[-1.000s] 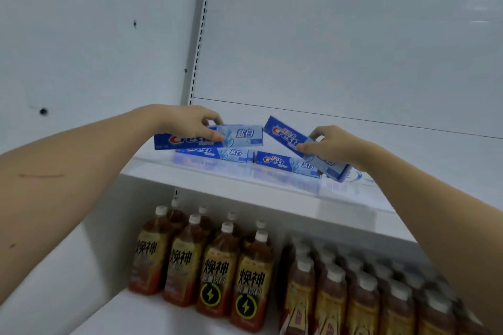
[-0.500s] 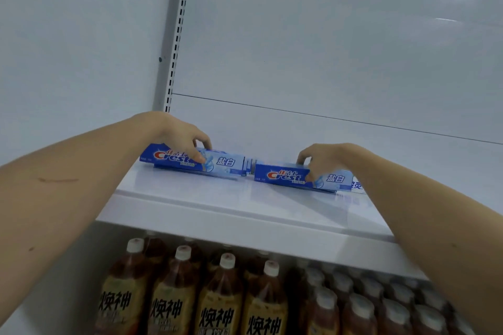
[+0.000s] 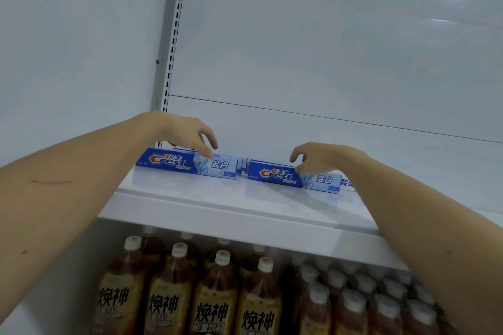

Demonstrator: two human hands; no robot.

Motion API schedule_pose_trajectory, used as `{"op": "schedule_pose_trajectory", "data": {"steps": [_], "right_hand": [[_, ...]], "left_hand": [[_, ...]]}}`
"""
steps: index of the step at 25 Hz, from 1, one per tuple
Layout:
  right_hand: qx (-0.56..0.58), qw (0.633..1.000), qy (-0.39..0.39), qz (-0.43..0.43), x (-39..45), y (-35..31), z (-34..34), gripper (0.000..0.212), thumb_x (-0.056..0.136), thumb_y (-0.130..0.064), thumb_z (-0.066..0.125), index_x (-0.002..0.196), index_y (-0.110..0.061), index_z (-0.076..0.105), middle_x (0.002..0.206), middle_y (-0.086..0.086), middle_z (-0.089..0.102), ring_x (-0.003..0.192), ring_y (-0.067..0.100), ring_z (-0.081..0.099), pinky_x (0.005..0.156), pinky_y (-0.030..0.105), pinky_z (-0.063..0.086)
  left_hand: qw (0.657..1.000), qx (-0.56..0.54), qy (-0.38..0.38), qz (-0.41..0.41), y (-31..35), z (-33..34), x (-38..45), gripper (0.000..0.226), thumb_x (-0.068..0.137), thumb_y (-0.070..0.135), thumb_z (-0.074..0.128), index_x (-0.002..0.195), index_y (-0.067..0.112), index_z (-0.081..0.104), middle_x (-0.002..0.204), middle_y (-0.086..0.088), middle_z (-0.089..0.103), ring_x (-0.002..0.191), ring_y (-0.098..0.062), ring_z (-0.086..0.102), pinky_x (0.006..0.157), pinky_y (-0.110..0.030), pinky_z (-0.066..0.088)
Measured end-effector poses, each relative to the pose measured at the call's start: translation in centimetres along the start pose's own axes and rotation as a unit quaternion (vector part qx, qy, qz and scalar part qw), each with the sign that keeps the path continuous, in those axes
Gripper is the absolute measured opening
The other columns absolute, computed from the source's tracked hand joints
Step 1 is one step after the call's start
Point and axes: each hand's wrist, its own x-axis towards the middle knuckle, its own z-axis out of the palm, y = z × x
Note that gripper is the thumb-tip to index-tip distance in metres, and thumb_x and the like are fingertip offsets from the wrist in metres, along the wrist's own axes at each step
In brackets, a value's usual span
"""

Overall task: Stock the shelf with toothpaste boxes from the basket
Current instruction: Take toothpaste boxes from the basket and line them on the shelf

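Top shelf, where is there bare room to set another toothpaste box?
The shelf is bare along its front edge, before both toothpaste boxes, and behind the right hand. The gap between the boxes is tight. The bottles below are crowded.

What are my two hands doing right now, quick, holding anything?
Left hand: open, fingertips touching the top of the left toothpaste box.
Right hand: open, fingertips resting on the right toothpaste box.

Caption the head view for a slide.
Both hands, left and right, fingertips resting on two toothpaste boxes on the white shelf, bottled drinks below.
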Motion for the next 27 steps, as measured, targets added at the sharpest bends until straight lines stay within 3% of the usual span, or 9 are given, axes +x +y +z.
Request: {"op": "schedule_pose_trajectory", "data": {"steps": [4, 7, 11, 15, 20, 24, 27], "right_hand": [[-0.01, 1.0, 0.01, -0.022, -2.9, -0.4, -0.2, 0.044, 0.093, -0.029, 0.054, 0.137, -0.026, 0.049, 0.137, 0.001, 0.051, 0.116, 0.024, 0.052, 0.101, 0.042, 0.044], [0.022, 0.998, 0.036, -0.042, -6.3, 0.7, 0.1, 0.047, 0.096, -0.037, 0.051, 0.141, -0.025, 0.044, 0.141, 0.004, 0.048, 0.123, 0.026, 0.049, 0.102, 0.042, 0.043], [0.125, 0.986, 0.083, -0.07, -12.0, 2.7, 1.3, 0.052, 0.099, -0.049, 0.041, 0.143, -0.021, 0.04, 0.143, 0.009, 0.045, 0.125, 0.028, 0.046, 0.102, 0.042, 0.044], [0.259, 0.951, 0.134, -0.104, -17.8, 4.3, 1.3, 0.053, 0.1, -0.051, 0.036, 0.145, -0.022, 0.039, 0.145, 0.009, 0.041, 0.128, 0.028, 0.043, 0.102, 0.042, 0.041], [0.334, 0.911, 0.196, -0.139, -24.5, 5.6, 1.1, 0.049, 0.101, -0.044, 0.038, 0.144, -0.021, 0.04, 0.146, 0.007, 0.041, 0.134, 0.027, 0.038, 0.104, 0.036, 0.032], [0.503, 0.83, 0.187, -0.154, -29.9, 5.9, 2.3, 0.045, 0.103, -0.042, 0.038, 0.144, -0.024, 0.041, 0.148, 0.0, 0.039, 0.135, 0.016, 0.04, 0.103, 0.027, 0.031], [0.566, 0.797, 0.169, -0.126, -33.4, 5.6, 3.5, 0.046, 0.104, -0.042, 0.033, 0.145, -0.023, 0.041, 0.15, -0.003, 0.04, 0.136, 0.013, 0.039, 0.103, 0.024, 0.029]], "left_hand": [[0.999, 0.0, 0.037, 0.008, 3.0, 0.6, -1.9, 0.03, 0.094, 0.039, 0.061, 0.122, 0.031, 0.058, 0.13, 0.003, 0.061, 0.109, -0.018, 0.057, 0.093, -0.031, 0.04], [0.997, -0.046, 0.058, 0.012, 6.7, 1.6, -4.3, 0.031, 0.095, 0.04, 0.058, 0.123, 0.029, 0.058, 0.131, 0.002, 0.06, 0.113, -0.019, 0.058, 0.093, -0.031, 0.04], [0.972, -0.177, 0.155, 0.001, 12.6, 4.0, -8.4, 0.036, 0.095, 0.047, 0.055, 0.126, 0.028, 0.058, 0.136, -0.002, 0.055, 0.118, -0.022, 0.054, 0.101, -0.036, 0.04], [0.949, -0.245, 0.197, -0.026, 18.3, 6.8, -13.3, 0.052, 0.099, 0.054, 0.041, 0.14, 0.024, 0.047, 0.145, -0.001, 0.048, 0.12, -0.018, 0.045, 0.096, -0.035, 0.033], [0.925, -0.293, 0.24, -0.033, 23.2, 8.8, -19.4, 0.056, 0.101, 0.056, 0.03, 0.142, 0.022, 0.047, 0.142, -0.002, 0.05, 0.122, -0.017, 0.044, 0.097, -0.031, 0.031], [0.892, -0.355, 0.28, -0.021, 26.3, 11.6, -23.3, 0.053, 0.103, 0.051, 0.024, 0.142, 0.023, 0.046, 0.142, -0.003, 0.05, 0.123, -0.013, 0.043, 0.096, -0.03, 0.027], [0.873, -0.405, 0.271, -0.021, 27.5, 14.8, -26.0, 0.054, 0.103, 0.053, 0.022, 0.144, 0.026, 0.044, 0.145, 0.0, 0.048, 0.135, -0.015, 0.038, 0.1, -0.033, 0.024]]}}
